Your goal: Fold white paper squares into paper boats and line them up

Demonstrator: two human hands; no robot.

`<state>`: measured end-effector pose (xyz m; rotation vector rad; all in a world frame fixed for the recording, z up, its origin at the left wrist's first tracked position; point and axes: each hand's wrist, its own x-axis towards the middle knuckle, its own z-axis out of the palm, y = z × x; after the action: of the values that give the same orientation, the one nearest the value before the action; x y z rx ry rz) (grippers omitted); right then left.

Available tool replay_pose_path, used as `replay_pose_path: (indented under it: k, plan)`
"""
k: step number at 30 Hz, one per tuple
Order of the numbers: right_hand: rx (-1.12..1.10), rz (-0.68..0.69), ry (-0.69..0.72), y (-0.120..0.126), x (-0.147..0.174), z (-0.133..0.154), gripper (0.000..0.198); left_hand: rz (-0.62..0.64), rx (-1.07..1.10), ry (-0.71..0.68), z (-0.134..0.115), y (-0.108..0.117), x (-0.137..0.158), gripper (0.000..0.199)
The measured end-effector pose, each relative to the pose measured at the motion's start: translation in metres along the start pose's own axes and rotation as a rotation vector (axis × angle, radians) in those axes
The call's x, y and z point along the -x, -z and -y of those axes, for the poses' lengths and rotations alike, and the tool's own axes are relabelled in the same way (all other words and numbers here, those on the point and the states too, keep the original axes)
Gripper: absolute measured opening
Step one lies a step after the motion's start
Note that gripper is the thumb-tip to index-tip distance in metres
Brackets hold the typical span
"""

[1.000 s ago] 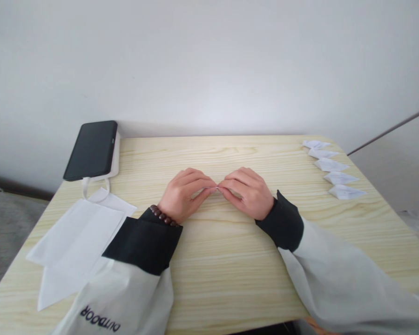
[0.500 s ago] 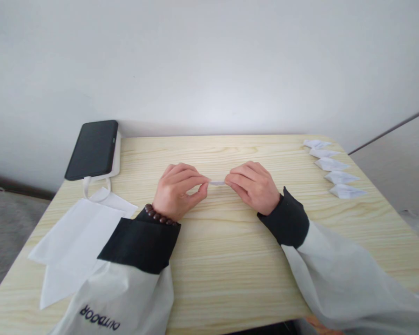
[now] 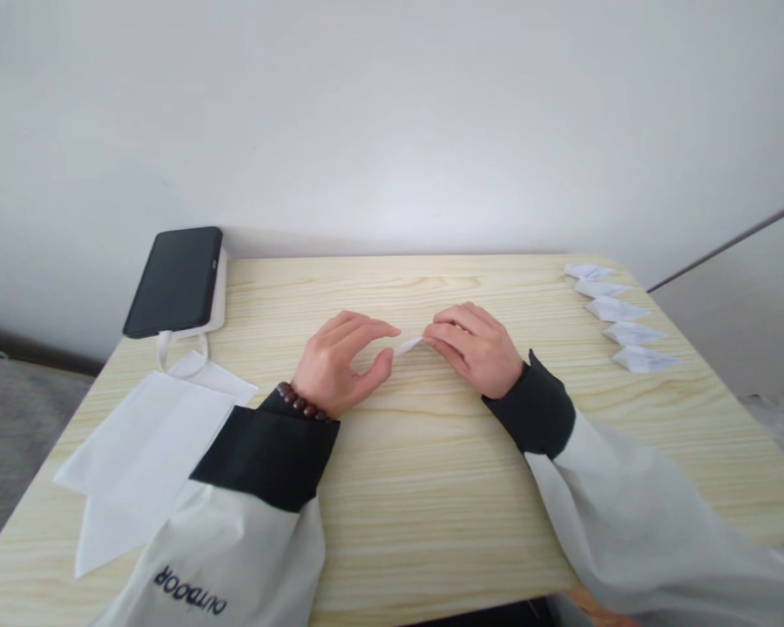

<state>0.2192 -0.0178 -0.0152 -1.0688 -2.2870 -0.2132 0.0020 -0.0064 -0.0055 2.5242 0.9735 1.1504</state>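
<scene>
Over the middle of the table, my right hand (image 3: 471, 348) pinches one end of a small folded white paper (image 3: 408, 346). The paper's narrow free end points left and slightly down, and its right end is hidden by my fingers. Just to the left is my left hand (image 3: 346, 361), thumb and fingers spread apart, with the paper's tip close to the thumb. Whether the thumb touches that tip is hard to tell. A dark bead bracelet (image 3: 304, 402) circles my left wrist.
Several folded white paper pieces (image 3: 645, 359) lie in a row at the table's right. White paper sheets (image 3: 150, 435) overlap on the left. Behind them, a black device like a phone (image 3: 175, 280) rests on a white box with a white loop (image 3: 199, 355). A wall (image 3: 392, 131) rises behind the table.
My left thumb and fingers have parted and let go of the paper's left end. That end has tilted down, while my right hand keeps its pinch.
</scene>
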Motion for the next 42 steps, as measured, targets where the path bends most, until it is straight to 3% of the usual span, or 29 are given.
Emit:
replay_pose_path:
  k: [16,26,36,39,42]
  plan:
    - [-0.147,0.075,0.045,-0.003,-0.004,0.014,0.013,-0.031,-0.003,-0.088,0.003,-0.006,0.0,0.008]
    - [-0.251,0.12,-0.034,0.002,0.001,-0.006,0.012,-0.123,0.046,0.195,0.003,0.0,0.001,0.013]
    - [-0.332,0.123,-0.148,-0.003,0.007,-0.01,0.008,-0.107,0.099,0.502,0.002,0.003,0.0,0.024]
    - [-0.369,0.033,-0.191,-0.009,0.008,-0.006,0.027,-0.113,0.154,0.589,0.002,0.004,-0.001,0.025]
    - [-0.409,0.006,-0.108,-0.015,0.005,0.003,0.037,-0.097,0.241,0.624,0.006,0.002,0.0,0.026]
